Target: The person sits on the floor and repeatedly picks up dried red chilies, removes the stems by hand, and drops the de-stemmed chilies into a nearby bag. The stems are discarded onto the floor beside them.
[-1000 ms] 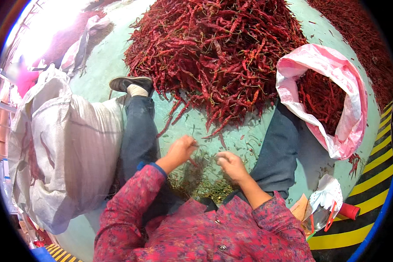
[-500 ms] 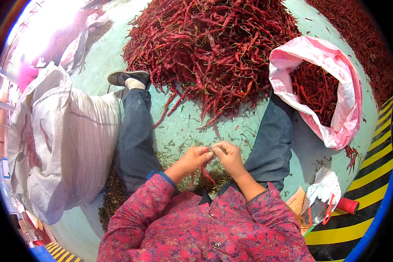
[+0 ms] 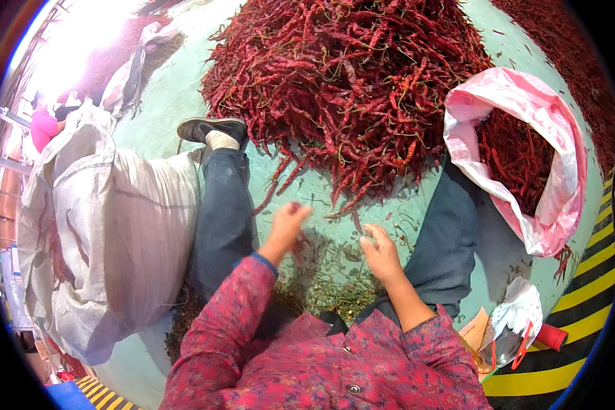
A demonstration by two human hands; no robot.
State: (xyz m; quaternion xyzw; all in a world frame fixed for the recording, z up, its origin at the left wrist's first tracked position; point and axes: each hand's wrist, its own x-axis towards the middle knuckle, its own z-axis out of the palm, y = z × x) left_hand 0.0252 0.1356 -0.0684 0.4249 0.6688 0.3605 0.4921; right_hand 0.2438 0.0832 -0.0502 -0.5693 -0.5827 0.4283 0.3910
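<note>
My left hand (image 3: 285, 224) is curled closed in front of me, a little smeared by motion. Dried red chili peppers (image 3: 299, 247) hang from it, partly hidden behind the palm. To its right, my right hand (image 3: 381, 254) has its fingers apart and holds nothing that I can see. Beyond both hands rises a big heap of dried red chilies (image 3: 342, 89), with a few loose pods at its near edge. Beneath the hands, green stems and bits (image 3: 342, 294) litter the floor between my legs.
A pink and white sack (image 3: 466, 143) with chilies inside stands open at the right. On the left leans a bulky white woven sack (image 3: 154, 198). Near my right side lie a white bag (image 3: 518, 304) and a red cylinder (image 3: 552, 337). A person (image 3: 44, 128) is far left.
My hands were together at the fingertips and have parted. The left moved left and away from me, with chilies; the right moved right and its fingers opened. The view shifted slightly.
</note>
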